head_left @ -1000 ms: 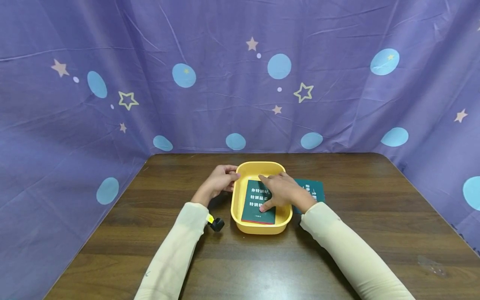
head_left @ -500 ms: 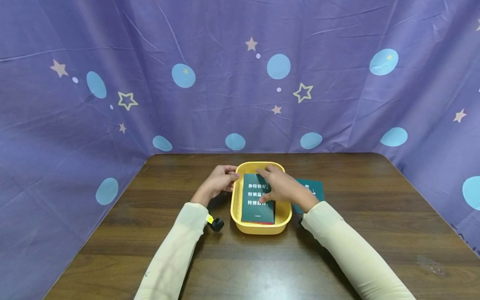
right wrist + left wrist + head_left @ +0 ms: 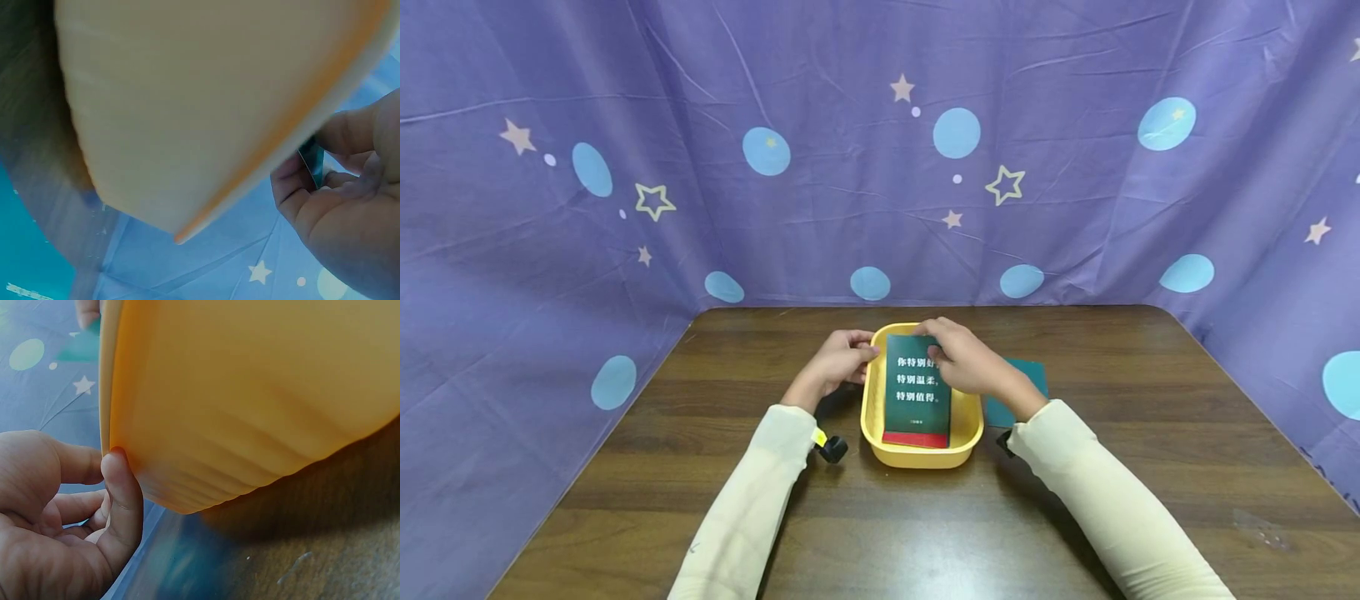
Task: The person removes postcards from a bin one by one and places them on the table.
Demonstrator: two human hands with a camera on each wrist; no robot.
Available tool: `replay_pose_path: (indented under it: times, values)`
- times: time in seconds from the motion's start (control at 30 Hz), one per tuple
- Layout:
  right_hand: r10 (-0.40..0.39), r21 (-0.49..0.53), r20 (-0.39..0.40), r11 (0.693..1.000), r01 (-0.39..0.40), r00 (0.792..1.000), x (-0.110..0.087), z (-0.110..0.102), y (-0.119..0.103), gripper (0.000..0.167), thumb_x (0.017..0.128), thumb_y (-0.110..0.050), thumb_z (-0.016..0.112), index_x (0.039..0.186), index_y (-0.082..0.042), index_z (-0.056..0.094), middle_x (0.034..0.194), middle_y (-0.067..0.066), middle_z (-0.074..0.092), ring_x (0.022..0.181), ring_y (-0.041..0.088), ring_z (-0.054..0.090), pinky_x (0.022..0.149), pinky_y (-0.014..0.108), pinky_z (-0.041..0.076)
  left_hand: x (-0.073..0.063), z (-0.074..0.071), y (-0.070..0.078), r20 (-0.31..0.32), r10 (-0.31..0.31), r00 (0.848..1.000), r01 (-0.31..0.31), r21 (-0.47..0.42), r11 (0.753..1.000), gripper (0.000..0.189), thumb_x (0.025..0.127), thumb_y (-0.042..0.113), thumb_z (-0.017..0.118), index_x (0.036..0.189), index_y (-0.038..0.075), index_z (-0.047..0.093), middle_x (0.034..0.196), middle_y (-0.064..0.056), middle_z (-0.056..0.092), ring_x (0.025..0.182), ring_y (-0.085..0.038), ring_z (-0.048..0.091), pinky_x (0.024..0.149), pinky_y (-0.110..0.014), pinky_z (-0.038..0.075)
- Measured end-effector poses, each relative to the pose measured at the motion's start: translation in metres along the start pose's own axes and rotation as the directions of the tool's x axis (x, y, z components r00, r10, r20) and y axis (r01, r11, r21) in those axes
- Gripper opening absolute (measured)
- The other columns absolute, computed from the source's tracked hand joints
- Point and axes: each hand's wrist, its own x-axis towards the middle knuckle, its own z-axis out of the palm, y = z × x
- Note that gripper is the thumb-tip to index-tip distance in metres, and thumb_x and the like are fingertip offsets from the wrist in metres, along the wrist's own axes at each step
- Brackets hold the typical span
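A yellow plastic basket stands on the table, its ribbed side filling much of both wrist views. My left hand pinches its left rim; in the left wrist view the thumb and finger meet across the edge. My right hand grips the upper right of a dark green booklet with white lettering. The booklet's top end is tipped up over the basket, and its thin edge shows between thumb and fingers in the right wrist view. A red cover shows beneath its lower end.
A second teal-green booklet lies on the table just right of the basket, partly behind my right forearm. The brown wooden table ends at a purple curtain. A small transparent piece lies at the right.
The green booklet has shifted away from me and its far end has come up, exposing more red beneath. My right hand has moved with it and closed round its edge. The left hand holds still.
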Motion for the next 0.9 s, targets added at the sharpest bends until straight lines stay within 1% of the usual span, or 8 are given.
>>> replay_pose_path:
  times: [0.13,0.27,0.37,0.53,0.73,0.9]
  values:
    - [0.012,0.035,-0.006,0.999,-0.012,1.0,-0.001,-0.006,-0.005,0.031,0.103,0.005,0.047,0.132,-0.001,0.055,0.129,0.014,0.061,0.118,0.027,0.058,0.101,0.046,0.051,0.001,0.0,0.0,-0.001,-0.005,1.0,0.005,0.0,1.0,0.041,0.101,0.005,0.059,0.141,-0.003,0.054,0.094,-0.007,0.058,0.063,-0.011,0.056,0.052,-0.022,0.056]
    - [0.01,0.051,-0.027,0.999,-0.009,1.0,-0.003,-0.016,-0.011,0.029,0.104,0.003,0.047,0.131,-0.002,0.055,0.125,0.013,0.061,0.116,0.026,0.058,0.099,0.045,0.051,0.001,-0.001,0.0,-0.003,-0.006,1.0,0.006,0.003,1.0,0.041,0.101,0.006,0.06,0.14,-0.003,0.054,0.094,-0.007,0.057,0.063,-0.011,0.056,0.051,-0.023,0.055]
    - [-0.012,0.046,-0.06,0.999,0.014,0.998,-0.005,-0.024,-0.015,0.029,0.104,0.005,0.047,0.131,-0.001,0.055,0.124,0.013,0.06,0.115,0.027,0.058,0.098,0.046,0.051,0.001,-0.001,0.0,-0.002,-0.003,1.0,0.003,0.007,1.0,0.041,0.101,0.006,0.06,0.141,-0.003,0.054,0.095,-0.006,0.057,0.063,-0.011,0.056,0.051,-0.023,0.055]
    - [-0.014,0.042,-0.117,0.999,0.019,0.993,-0.009,-0.04,-0.015,0.029,0.104,0.006,0.047,0.131,0.001,0.056,0.123,0.014,0.06,0.109,0.027,0.057,0.094,0.044,0.052,0.0,-0.001,0.001,-0.005,-0.001,1.0,0.001,0.006,1.0,0.041,0.101,0.005,0.059,0.141,-0.003,0.054,0.096,-0.007,0.056,0.064,-0.012,0.056,0.052,-0.022,0.056]
    - [0.029,0.065,-0.187,0.998,-0.017,0.982,-0.018,-0.06,-0.011,0.028,0.104,0.005,0.044,0.129,0.0,0.056,0.116,0.014,0.059,0.098,0.027,0.057,0.083,0.041,0.051,0.0,-0.001,0.001,0.0,-0.001,1.0,0.001,0.006,1.0,0.041,0.101,0.005,0.059,0.14,-0.004,0.054,0.095,-0.008,0.057,0.063,-0.012,0.057,0.052,-0.023,0.056]
    - [0.087,0.083,-0.248,0.994,-0.069,0.965,-0.025,-0.079,-0.004,0.027,0.105,0.002,0.041,0.128,-0.001,0.055,0.114,0.014,0.062,0.094,0.027,0.059,0.078,0.041,0.052,0.0,-0.001,0.0,0.004,-0.001,1.0,0.001,0.0,1.0,0.041,0.101,0.005,0.06,0.14,-0.004,0.054,0.096,-0.009,0.059,0.062,-0.012,0.057,0.052,-0.023,0.056]
